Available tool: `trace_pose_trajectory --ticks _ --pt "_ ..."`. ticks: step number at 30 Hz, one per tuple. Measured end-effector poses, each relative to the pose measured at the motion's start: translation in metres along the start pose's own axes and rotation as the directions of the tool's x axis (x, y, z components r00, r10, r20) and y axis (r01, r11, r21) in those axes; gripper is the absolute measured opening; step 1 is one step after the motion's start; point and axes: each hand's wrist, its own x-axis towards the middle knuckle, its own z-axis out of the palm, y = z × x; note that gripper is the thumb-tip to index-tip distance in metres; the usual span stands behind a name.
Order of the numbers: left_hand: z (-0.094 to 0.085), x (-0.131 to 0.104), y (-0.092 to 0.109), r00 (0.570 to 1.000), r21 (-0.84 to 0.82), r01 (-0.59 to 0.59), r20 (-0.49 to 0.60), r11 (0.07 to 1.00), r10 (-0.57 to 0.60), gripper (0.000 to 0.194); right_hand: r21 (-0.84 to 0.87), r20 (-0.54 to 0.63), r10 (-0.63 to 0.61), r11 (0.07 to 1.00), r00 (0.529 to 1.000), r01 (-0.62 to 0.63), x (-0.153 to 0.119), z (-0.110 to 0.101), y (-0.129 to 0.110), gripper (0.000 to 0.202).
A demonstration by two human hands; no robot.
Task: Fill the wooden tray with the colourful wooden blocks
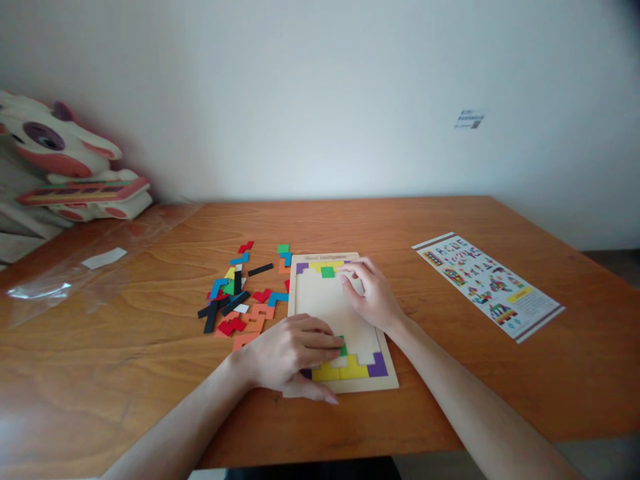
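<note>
A pale wooden puzzle board [391, 360] lies on the table, with yellow pieces [353, 368] and purple corner pieces [379, 365] along its near and far ends. My left hand [305, 350] rests over the near left part of the board, its fingertips on a green piece [343, 347]. Near the far end, my right hand [373, 290] hovers at the board's right side, thumb and fingers apart and nothing between them. Just left of its fingertips sits a green square [327, 272], below the yellow pieces there.
Left of the board lies a loose pile of colored pieces [254, 323]. A printed pattern sheet [490, 283] is at the right. Clear plastic packaging [65, 280] and a cow-shaped toy keyboard [85, 193] are at the left. A wall stands behind the table [425, 420].
</note>
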Motion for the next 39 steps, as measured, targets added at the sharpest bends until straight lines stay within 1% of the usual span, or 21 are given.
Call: trace_pose_trajectory --ticks 4,7,9,14,17,20,22,26,29,32,35,39 --pt "0.000 0.000 0.002 1.000 0.033 -0.002 -0.021 0.999 0.003 0.034 0.005 0.012 0.004 1.000 1.000 -0.004 0.000 0.000 0.000 0.015" --pt "0.000 0.001 0.003 1.000 0.018 -0.015 -0.021 1.000 0.015 0.036 0.006 0.026 0.009 1.000 1.000 -0.009 -0.001 0.001 0.000 0.016" --pt "0.000 0.001 0.004 0.999 0.000 -0.022 -0.026 1.000 0.022 0.036 0.006 0.034 0.016 1.000 0.999 -0.017 -0.001 0.001 0.000 0.016" --pt "0.004 0.003 0.009 1.000 -0.077 -0.023 -0.023 0.997 0.022 0.028 0.018 0.058 0.030 0.999 0.998 -0.031 -0.002 0.003 0.001 0.015" --pt "0.005 0.004 0.011 1.000 -0.133 -0.012 -0.023 0.991 0.009 0.031 0.025 0.059 0.036 0.999 0.998 -0.037 -0.002 0.002 0.000 0.015" --pt "0.008 0.003 0.011 1.000 -0.149 -0.018 -0.020 0.989 0.015 0.037 0.027 0.023 0.066 0.997 0.998 -0.067 -0.001 0.003 0.002 0.016" --pt "0.009 0.001 0.010 0.999 -0.143 -0.020 -0.028 0.990 0.016 0.038 0.034 -0.033 0.123 0.992 0.992 -0.122 -0.001 0.004 0.006 0.019" --pt "0.012 -0.002 0.009 1.000 -0.134 -0.015 -0.029 0.991 0.011 0.034 0.079 -0.160 0.248 0.968 0.955 -0.238 -0.002 0.008 0.022 0.025" --pt "0.011 -0.001 0.008 0.999 -0.130 -0.023 -0.037 0.991 0.018 0.034 0.083 -0.199 0.285 0.958 0.938 -0.274 -0.003 0.009 0.033 0.029" --pt "0.008 0.001 0.010 0.999 -0.111 -0.035 -0.041 0.993 0.030 0.035 0.052 -0.188 0.289 0.957 0.939 -0.285 -0.003 0.007 0.040 0.029" --pt "0.006 0.002 0.011 0.999 -0.093 -0.026 -0.026 0.995 0.024 0.039 -0.020 -0.149 0.279 0.958 0.948 -0.285 -0.003 0.005 0.042 0.027" --pt "0.009 -0.001 0.010 1.000 -0.065 -0.025 -0.018 0.998 0.024 0.041 -0.113 -0.108 0.259 0.956 0.960 -0.271 -0.004 0.004 0.041 0.025"
